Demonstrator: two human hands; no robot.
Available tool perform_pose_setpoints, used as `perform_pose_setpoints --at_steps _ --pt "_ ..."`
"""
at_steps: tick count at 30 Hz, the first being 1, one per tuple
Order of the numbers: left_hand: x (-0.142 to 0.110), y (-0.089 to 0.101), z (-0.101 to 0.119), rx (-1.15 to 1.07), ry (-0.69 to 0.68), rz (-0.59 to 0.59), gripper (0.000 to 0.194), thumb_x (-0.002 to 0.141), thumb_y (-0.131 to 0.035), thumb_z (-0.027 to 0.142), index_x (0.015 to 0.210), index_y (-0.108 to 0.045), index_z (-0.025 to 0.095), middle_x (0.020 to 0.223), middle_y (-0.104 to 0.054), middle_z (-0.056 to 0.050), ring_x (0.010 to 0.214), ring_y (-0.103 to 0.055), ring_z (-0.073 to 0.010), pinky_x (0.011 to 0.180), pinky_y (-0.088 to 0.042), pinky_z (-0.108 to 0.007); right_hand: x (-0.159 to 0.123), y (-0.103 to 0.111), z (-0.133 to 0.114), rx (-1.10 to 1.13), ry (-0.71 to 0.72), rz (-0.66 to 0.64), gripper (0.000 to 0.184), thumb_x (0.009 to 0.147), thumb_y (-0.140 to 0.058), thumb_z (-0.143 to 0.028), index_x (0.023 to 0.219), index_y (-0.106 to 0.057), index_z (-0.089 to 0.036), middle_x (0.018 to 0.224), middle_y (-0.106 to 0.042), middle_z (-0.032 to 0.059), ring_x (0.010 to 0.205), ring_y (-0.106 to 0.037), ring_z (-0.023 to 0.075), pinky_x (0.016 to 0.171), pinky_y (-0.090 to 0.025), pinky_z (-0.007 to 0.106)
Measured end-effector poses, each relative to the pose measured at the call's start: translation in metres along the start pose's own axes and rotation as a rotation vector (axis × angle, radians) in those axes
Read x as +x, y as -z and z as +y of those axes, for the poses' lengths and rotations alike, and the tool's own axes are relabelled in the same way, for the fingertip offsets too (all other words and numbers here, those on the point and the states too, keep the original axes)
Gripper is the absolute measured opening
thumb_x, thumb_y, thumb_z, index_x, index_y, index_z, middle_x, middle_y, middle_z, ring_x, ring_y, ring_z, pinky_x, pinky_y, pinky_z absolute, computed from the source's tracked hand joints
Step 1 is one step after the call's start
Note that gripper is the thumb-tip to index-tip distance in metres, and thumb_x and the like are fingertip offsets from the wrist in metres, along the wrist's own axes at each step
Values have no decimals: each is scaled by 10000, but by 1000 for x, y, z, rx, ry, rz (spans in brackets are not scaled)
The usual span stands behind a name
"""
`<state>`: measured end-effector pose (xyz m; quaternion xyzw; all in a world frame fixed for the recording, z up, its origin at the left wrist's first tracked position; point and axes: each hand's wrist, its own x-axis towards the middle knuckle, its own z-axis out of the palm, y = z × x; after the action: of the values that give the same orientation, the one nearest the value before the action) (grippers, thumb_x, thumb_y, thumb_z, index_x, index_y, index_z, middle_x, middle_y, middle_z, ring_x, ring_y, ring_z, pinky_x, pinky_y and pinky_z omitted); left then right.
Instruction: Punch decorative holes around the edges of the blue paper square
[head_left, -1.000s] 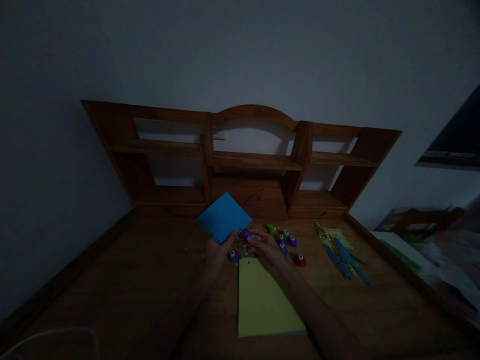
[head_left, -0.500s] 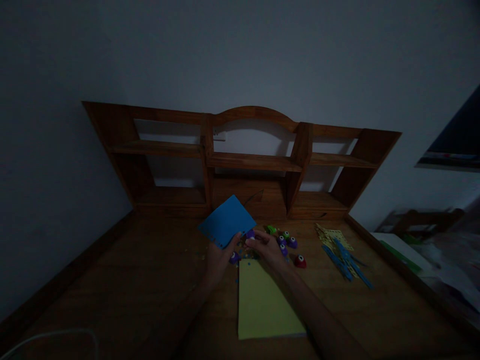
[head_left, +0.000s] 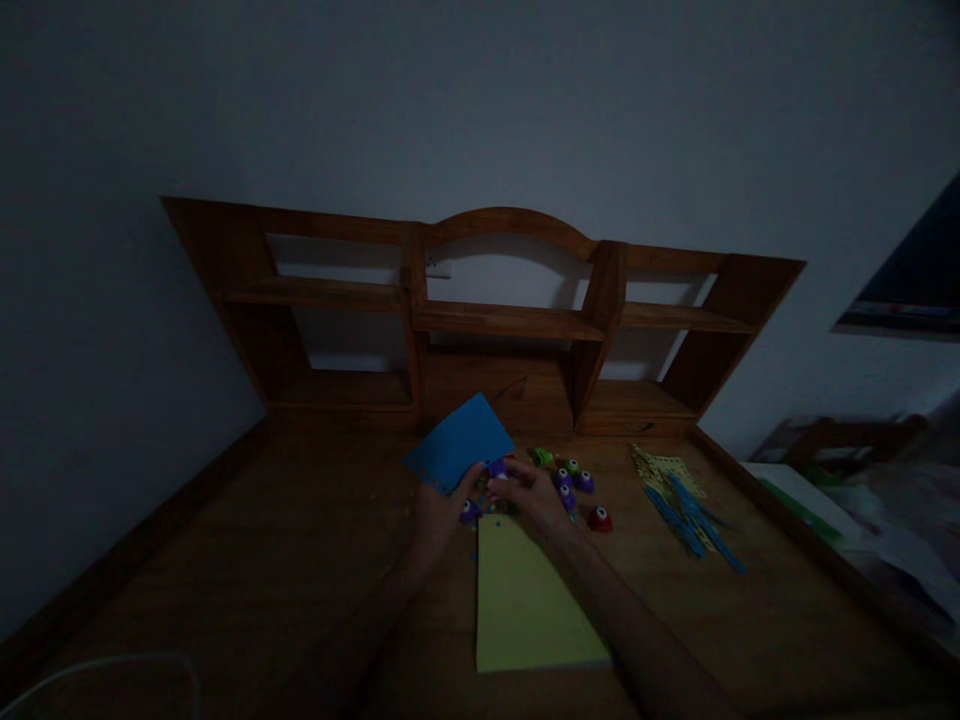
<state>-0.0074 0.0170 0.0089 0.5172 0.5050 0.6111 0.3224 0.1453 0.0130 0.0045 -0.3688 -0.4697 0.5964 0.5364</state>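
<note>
Brown wooden desktop [head_left: 300,560], raised wooden edging at left and right. Along the back, brown wooden shelf unit [head_left: 510,319] with arched centre. Near middle, flat: pale yellow rectangular paper [head_left: 532,600], single sheet or stack unclear. Just beyond its far edge, tiny blue scraps [head_left: 473,557], a few down its left side too. By its far left corner, small purple dome-shaped piece with white eye-like disc [head_left: 470,512]. Right of centre, loose cluster: green rounded pieces [head_left: 572,466], purple dome-shaped pieces with eye-like discs [head_left: 585,483]; red dome-shaped piece [head_left: 600,519] slightly apart. Farther right, yellow hole-punched paper strips [head_left: 682,474], partly under blue paper strips [head_left: 694,517].
</note>
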Motion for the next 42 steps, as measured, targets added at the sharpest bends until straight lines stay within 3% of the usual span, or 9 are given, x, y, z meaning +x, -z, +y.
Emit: perform_pose_setpoints --at_steps 7,13,22,29,33,37,42 --pt "1 2 -1 43 -32 -39 293 683 -701 451 696 -615 171 672 -653 -32 611 -588 -180 589 -432 -255 -1 -2 -3 -85 3 74 404 565 -841 -329 890 -675 -156 650 -642 -4 572 -578 126 586 -438 251" --pt "1 2 -7 44 -32 -41 287 691 -692 443 678 -610 168 661 -642 -21 600 -575 -170 577 -410 -245 0 1 -2 -114 28 44 357 611 -817 -356 873 -667 -166 610 -614 -16 537 -545 116 557 -409 246" --pt "0 4 -10 176 -83 -128 313 728 -658 454 612 -573 176 574 -586 -21 539 -533 -166 532 -380 -245 0 3 -2 -110 50 32 291 666 -786 -381 816 -675 -157 682 -646 21 596 -576 136 601 -428 263" --pt "3 1 -15 41 -45 -224 275 751 -633 428 821 -635 162 789 -683 -57 696 -613 -187 650 -471 -268 2 2 -1 17 18 60 279 668 -786 -393 702 -641 -157 588 -569 -11 505 -477 100 512 -339 243" --pt "4 -1 -16 -11 -1 -229 309 727 -648 444 831 -635 154 803 -686 -63 717 -616 -191 691 -492 -287 0 1 -8 15 -12 71 301 663 -788 -414 691 -634 -157 534 -525 -23 479 -422 92 490 -279 247" --pt "5 1 -18 -7 -21 -243 277 736 -650 421 801 -635 153 767 -680 -53 683 -608 -181 667 -491 -282 -2 0 -13 -8 -22 56 313 667 -783 -423 703 -634 -150 560 -533 -18 493 -418 90 503 -277 249" --pt "6 1 -21 -25 -14 -268 280 746 -649 407 851 -648 147 861 -700 -73 749 -635 -190 712 -496 -286 -2 1 -14 13 -23 6 316 665 -781 -422 690 -620 -151 587 -534 -14 524 -433 97 529 -309 250"
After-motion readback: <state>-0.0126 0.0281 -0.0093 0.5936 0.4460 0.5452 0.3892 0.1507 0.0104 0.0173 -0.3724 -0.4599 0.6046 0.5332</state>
